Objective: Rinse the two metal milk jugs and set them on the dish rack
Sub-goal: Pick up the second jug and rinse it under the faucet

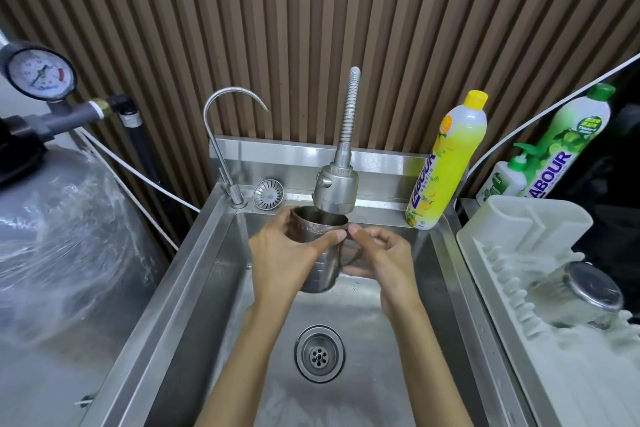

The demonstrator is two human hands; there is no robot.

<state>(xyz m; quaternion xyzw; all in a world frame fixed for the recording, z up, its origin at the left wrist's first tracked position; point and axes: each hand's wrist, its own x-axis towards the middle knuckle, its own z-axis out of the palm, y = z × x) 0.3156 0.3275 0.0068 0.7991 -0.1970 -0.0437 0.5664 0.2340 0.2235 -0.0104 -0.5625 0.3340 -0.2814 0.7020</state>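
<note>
Landmark: sink (194, 270).

Left of the sink: pressure gauge (41, 74) and film-wrapped tank (62, 243). Neither is part of the task.

Over the back half of the sink: held jug (313, 239), upright, with its mouth just under the spray tap head (336, 192). No stream is visible, so I cannot tell whether water is running.
- Left hand (280, 256) grips the jug body, fingers (277, 224) curled round the far side and thumb across the near wall below the rim.
- Right hand (384, 260) is at the handle, fingers (381, 239) curled, pinching the thin loop.

Held jug, appearance: brushed steel with a dull brownish cast, stamped measuring marks down the wall, and a dark loop handle on its right. The tap head mostly hides the inside.

Right of the sink: white dish rack (519, 218). The racked jug (581, 295) lies tipped among the prongs, its shiny base toward the camera.

Progress (judgement): one jug appears rinsed and racked, and the other is at the rinse step, so roughly past halfway. Still to do: finish the rinse, empty the jug, and carry it right of the sink to the rack.
</note>
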